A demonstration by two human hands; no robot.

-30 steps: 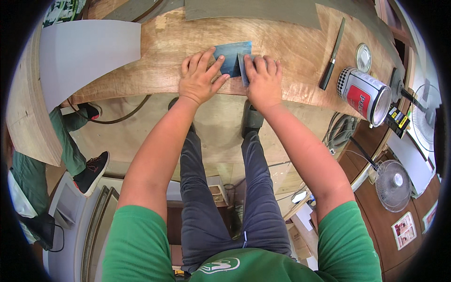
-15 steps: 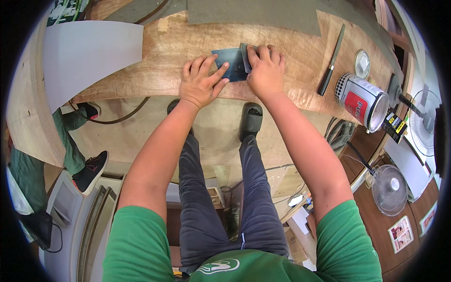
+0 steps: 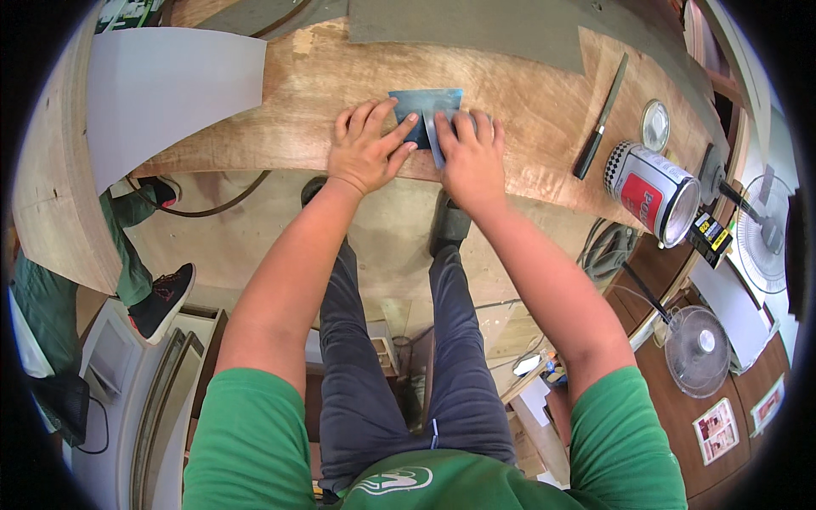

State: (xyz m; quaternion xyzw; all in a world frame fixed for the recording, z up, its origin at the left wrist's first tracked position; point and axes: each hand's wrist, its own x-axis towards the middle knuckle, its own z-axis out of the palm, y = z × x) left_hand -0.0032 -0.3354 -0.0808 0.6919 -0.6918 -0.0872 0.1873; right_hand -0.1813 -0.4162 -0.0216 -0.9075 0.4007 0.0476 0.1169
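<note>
A small blue sheet (image 3: 429, 99) lies flat on the wooden worktable near its front edge. My left hand (image 3: 365, 155) rests with fingers spread at the sheet's left side, its index fingertip and thumb on or close to it. From the right, my right hand (image 3: 473, 161) grips a thin, flat grey-blue piece (image 3: 431, 136) over the sheet. This piece stands out past the fingertips and slants toward the table's front edge. Part of it is hidden under the fingers, so its exact kind does not show.
A black-handled knife (image 3: 600, 123) lies to the right, beside a large paint-type can (image 3: 650, 194) and a round lid (image 3: 655, 125). A white panel (image 3: 174, 93) covers the left side. Grey sheeting (image 3: 467, 24) lies at the back. Another person's shoe (image 3: 163, 302) shows at lower left.
My right hand has moved slightly toward me and left with the thin piece, uncovering the blue sheet's far right corner. My left hand keeps nearly the same place.
</note>
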